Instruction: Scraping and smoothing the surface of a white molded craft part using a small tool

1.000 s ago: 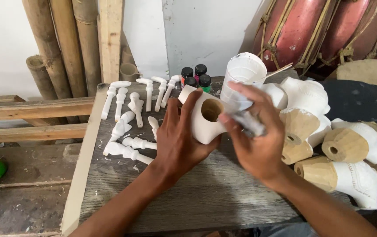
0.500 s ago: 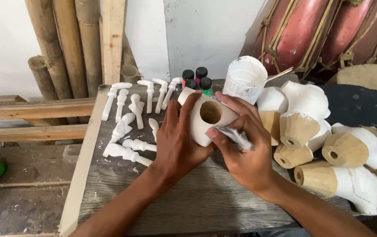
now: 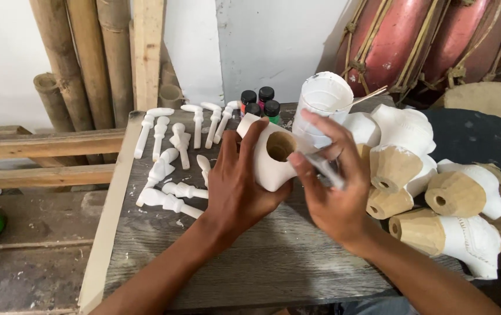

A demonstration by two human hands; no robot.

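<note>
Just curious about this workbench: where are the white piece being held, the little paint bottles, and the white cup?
White carved piece (image 3: 265, 166), head view, its side below the hole.
Paint bottles (image 3: 260, 100), head view, black caps.
White cup (image 3: 320, 105), head view, outer wall.

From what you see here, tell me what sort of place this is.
Probably a craft workshop for painted wooden figures: white-primed carved pieces lie on a rough wooden table, small paint bottles stand behind, and the left hand holds a hollow white piece.

Both bare forearms reach in from the bottom edge and converge toward the middle. The left hand (image 3: 238, 186) lies palm down, fingers curled forward in a firm grip, thumb stretched out to the right. The right hand (image 3: 335, 192) sits just beside it, fingers spread and raised, thumb and forefinger pinched together, its outline slightly blurred.
</note>
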